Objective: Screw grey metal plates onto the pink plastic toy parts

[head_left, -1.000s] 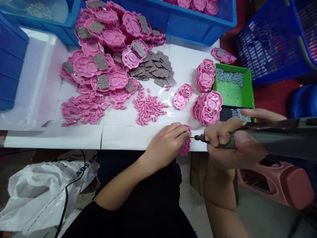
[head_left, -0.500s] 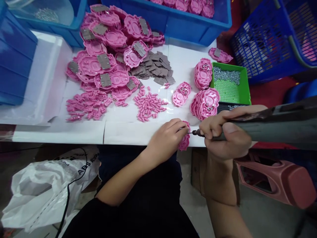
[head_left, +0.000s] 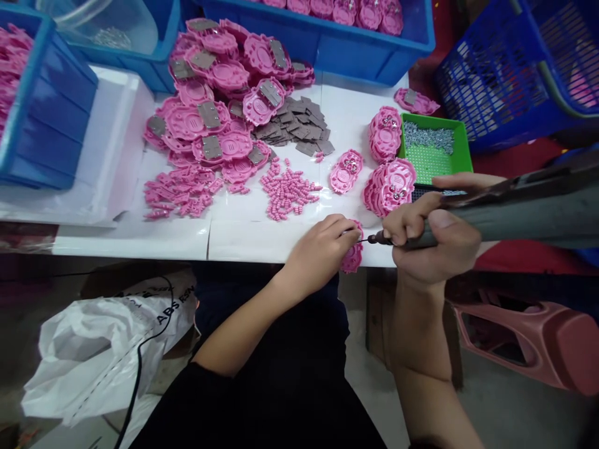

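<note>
My left hand [head_left: 322, 252] is closed on a pink plastic casing [head_left: 354, 257] at the table's front edge, its fingers covering much of the part. In my right hand [head_left: 433, 240] is a long grey-green electric screwdriver [head_left: 519, 209], held roughly level with the fingers wrapped round its front end. The thin bit [head_left: 364, 240] reaches the casing beside my left fingertips; what lies under its tip is hidden. Just beyond, a single pink casing [head_left: 346, 171] with shiny metal pieces lies near two stacks of similar casings [head_left: 389, 187].
A green tray [head_left: 433, 159] of small screws stands at the right, near a blue basket [head_left: 496, 81]. Grey metal plates [head_left: 299, 125], small ribbed pink pieces [head_left: 290, 192] and heaped pink casings [head_left: 210, 125] cover the table's middle and left. Blue bins [head_left: 355, 56] line the back.
The whole view has shifted slightly, with the table contents appearing further right and a little higher. Both hands keep their hold, and the bit stays at the casing.
</note>
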Available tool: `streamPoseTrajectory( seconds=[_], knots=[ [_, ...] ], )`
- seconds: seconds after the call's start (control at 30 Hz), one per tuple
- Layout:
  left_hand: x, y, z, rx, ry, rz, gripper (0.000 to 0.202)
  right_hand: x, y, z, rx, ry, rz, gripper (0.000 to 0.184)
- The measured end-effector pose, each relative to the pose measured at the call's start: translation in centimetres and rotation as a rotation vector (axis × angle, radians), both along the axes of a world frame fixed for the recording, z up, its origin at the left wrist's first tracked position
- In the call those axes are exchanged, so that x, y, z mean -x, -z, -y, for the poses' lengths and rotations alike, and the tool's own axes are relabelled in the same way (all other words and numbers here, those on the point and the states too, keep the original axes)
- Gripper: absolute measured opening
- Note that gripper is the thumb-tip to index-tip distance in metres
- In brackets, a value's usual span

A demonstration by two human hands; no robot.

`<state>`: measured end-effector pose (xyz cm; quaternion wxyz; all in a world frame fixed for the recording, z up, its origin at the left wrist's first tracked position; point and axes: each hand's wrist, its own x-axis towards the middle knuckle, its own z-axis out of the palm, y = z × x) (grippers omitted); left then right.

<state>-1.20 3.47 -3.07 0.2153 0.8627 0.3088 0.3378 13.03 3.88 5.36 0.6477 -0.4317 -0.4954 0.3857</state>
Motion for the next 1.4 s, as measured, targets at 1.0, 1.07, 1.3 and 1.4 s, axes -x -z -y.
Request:
streamPoseTrajectory(
  seconds=[1.0, 1.07, 1.3, 1.4],
  knots=[
    [0.0, 0.1, -0.1, 0.168, -0.03, 0.02, 0.055, 0.8, -0.9, -1.5, -0.085, 0.302, -0.111, 0.013],
    [0.0, 0.2, -0.1, 0.172, -0.031, 0.025, 0.057, 1.2, -0.3, -1.8, -0.029, 0.308, -0.13, 0.015],
    [0.1, -0.2, -0.2, 0.194, -0.029, 0.045, 0.06, 1.8, -0.6, -2.1, 0.037, 0.303, -0.177, 0.021],
    [0.1, -0.2, -0.2, 0.204, -0.03, 0.045, 0.06, 1.6, -0.5, -2.1, 0.042, 0.259, -0.192, 0.02]
  ],
)
